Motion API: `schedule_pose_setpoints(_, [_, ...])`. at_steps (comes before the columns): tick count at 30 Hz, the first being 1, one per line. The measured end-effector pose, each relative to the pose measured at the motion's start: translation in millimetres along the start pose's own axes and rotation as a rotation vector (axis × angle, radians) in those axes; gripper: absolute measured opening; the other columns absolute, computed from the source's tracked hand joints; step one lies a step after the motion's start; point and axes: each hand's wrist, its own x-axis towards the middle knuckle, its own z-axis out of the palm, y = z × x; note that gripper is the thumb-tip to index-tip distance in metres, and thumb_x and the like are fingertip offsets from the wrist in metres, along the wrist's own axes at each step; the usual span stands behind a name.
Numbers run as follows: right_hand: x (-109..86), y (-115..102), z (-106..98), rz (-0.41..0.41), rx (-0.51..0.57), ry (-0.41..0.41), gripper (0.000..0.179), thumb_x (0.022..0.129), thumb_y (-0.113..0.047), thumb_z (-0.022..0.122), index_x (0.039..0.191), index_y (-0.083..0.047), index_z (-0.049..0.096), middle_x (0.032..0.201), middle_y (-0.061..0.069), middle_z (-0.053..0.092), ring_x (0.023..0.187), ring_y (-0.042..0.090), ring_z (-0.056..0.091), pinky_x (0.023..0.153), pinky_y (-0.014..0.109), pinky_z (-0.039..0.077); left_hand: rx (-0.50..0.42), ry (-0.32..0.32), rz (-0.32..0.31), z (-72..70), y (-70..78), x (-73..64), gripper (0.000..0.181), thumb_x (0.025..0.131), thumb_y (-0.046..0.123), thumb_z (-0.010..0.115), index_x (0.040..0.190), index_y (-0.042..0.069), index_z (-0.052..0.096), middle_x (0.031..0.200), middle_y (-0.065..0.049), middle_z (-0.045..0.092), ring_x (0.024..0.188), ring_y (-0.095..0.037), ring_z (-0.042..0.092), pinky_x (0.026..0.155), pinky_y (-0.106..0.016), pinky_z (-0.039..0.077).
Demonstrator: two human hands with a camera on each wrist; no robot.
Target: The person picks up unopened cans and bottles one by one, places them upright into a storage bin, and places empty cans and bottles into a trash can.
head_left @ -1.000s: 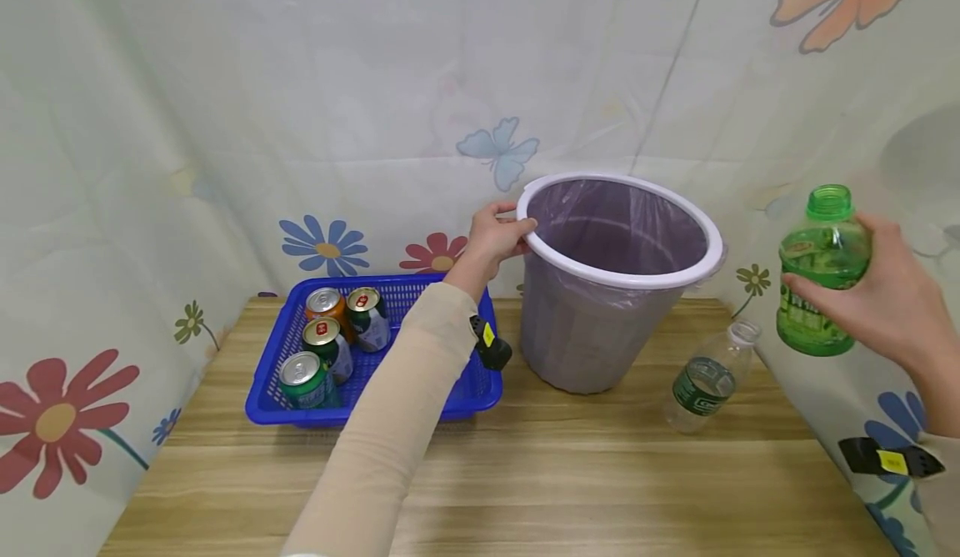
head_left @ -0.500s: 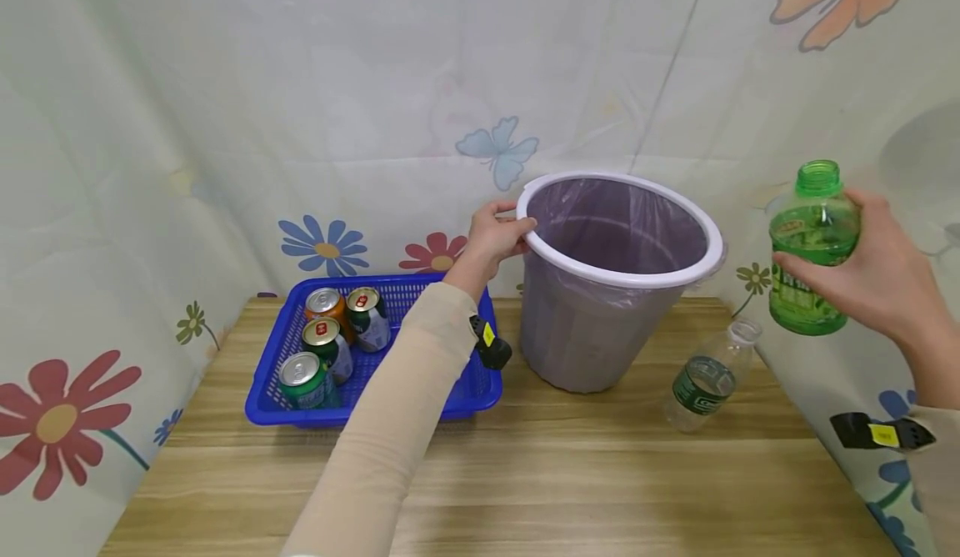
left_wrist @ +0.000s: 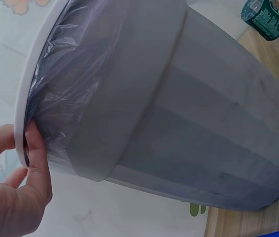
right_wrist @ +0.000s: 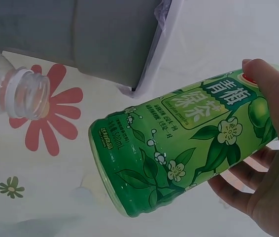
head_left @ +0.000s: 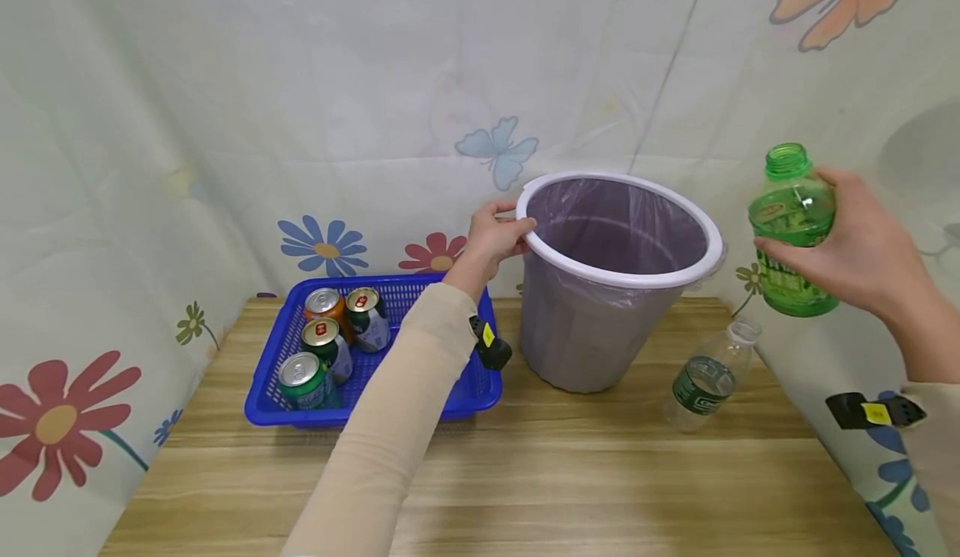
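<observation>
A grey trash can [head_left: 592, 332] with a white rim and a clear purplish liner stands on the table, leaning slightly right. My left hand [head_left: 497, 238] pinches its rim at the left; the left wrist view shows the thumb and fingers on either side of the rim [left_wrist: 25, 89]. Off to the right, my right hand [head_left: 870, 248] grips a green tea bottle [head_left: 795, 232], uncapped and upright, above table height. The bottle's printed label [right_wrist: 193, 133] fills the middle of the right wrist view. Below it, a clear plastic bottle [head_left: 705, 382] with a dark green label stands uncapped on the table.
On the left, a blue plastic basket [head_left: 262, 373] holds several drink cans, among them a green can [head_left: 307, 380] and an orange can [head_left: 324, 303]. My left forearm crosses over its right part. A flower-printed curtain [head_left: 375, 123] hangs behind the wooden table [head_left: 525, 490].
My right hand has raised the green tea bottle and brought it left, toward the trash can. The left hand, trash can, basket and clear bottle stay where they were.
</observation>
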Motion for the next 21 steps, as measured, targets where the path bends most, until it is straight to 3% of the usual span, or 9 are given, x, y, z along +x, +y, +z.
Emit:
schedule_pose_setpoints(5, [10.3,-7,-2,-0.03,-0.016,-0.011,0.086,0.072,-0.026,0.076,0.138,0.003,0.029,0.11,0.031,0.046,0.084,0.046,0.05,0.05,0.047,0.042,0.004,0.006,0.001,-1.1,-0.4,1.3,0.043,0.084,0.013,0.067,0.124,0.013,0.05,0.102,-0.01,0.061,0.068,-0.015,0.063,0.065,-0.025,0.056])
schedule_pose_setpoints(12, [24.8,-15,-6,-0.074,-0.05,-0.027,0.089,0.072,-0.028,0.076,0.138,0.005,0.027,0.11,0.031,0.047,0.082,0.045,0.052,0.047,0.04,0.042,0.005,0.003,0.002,-2.2,-0.1,2.3,0.042,0.084,0.012,0.066,0.123,0.013,0.049,0.102,-0.01,0.061,0.069,-0.015,0.063,0.065,-0.025,0.056])
schedule_pose_setpoints(21, [38.8,-29,-13,-0.051,-0.079,-0.079,0.096,0.073,-0.036,0.075,0.143,0.001,0.02,0.109,0.031,0.046,0.08,0.043,0.054,0.045,0.037,0.043,0.008,0.0,-0.003,-0.9,0.3,0.5,0.043,0.084,0.013,0.066,0.124,0.012,0.049,0.103,-0.01,0.061,0.068,-0.015,0.062,0.064,-0.024,0.056])
